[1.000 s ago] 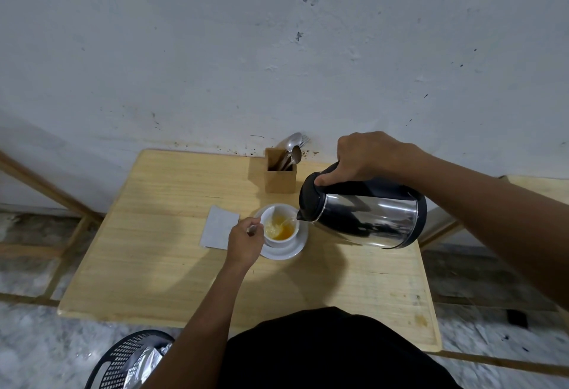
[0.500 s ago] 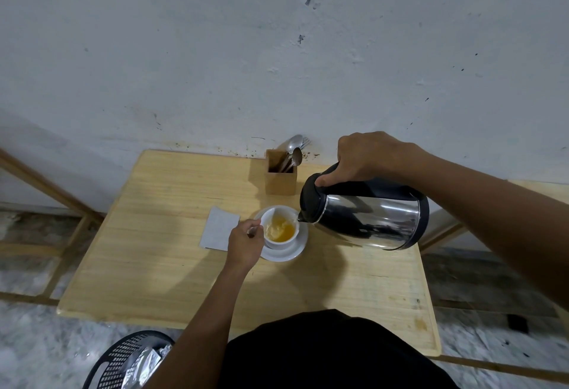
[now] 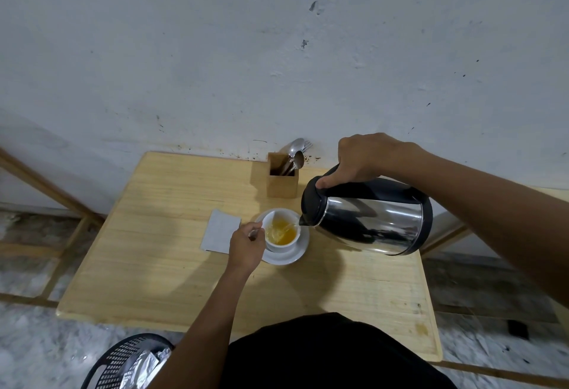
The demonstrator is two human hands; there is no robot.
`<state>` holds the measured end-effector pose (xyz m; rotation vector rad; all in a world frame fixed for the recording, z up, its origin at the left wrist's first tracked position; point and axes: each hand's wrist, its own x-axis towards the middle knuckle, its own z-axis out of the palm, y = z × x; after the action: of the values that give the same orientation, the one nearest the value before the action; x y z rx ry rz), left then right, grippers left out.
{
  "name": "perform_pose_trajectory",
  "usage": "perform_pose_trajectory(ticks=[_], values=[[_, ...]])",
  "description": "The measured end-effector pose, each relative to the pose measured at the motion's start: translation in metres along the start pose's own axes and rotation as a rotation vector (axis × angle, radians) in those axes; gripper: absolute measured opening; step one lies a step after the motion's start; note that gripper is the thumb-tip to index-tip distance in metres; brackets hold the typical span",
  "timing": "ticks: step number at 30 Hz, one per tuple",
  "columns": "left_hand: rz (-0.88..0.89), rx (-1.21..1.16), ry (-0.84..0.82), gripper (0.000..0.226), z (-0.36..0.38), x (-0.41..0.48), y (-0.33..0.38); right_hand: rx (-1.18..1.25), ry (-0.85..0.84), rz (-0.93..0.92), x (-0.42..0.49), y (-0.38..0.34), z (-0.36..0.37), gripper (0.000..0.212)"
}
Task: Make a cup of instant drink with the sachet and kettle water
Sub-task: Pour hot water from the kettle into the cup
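Wooden table [image 3: 172, 253] against a scuffed white wall. Your right hand [image 3: 366, 157] grips the tilted kettle [image 3: 369, 216], spout over the white cup [image 3: 281, 231] of orange liquid on its saucer [image 3: 292, 257]. Your left hand [image 3: 246, 247] pinches a spoon [image 3: 255, 232] at the cup's left rim.

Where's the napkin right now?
In the head view the napkin lies flat on the table, just left of the saucer and cup, partly behind the left hand.
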<state>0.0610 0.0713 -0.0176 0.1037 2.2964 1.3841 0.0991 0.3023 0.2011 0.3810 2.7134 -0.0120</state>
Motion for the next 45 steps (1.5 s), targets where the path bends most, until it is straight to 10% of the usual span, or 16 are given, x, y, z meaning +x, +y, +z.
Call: perform_pose_trajectory(ticks=[45], values=[[0.000,-0.008,-0.007,0.023,0.000,0.001,-0.002,0.094,0.037,0.077,-0.008,0.021,-0.001,0.070]])
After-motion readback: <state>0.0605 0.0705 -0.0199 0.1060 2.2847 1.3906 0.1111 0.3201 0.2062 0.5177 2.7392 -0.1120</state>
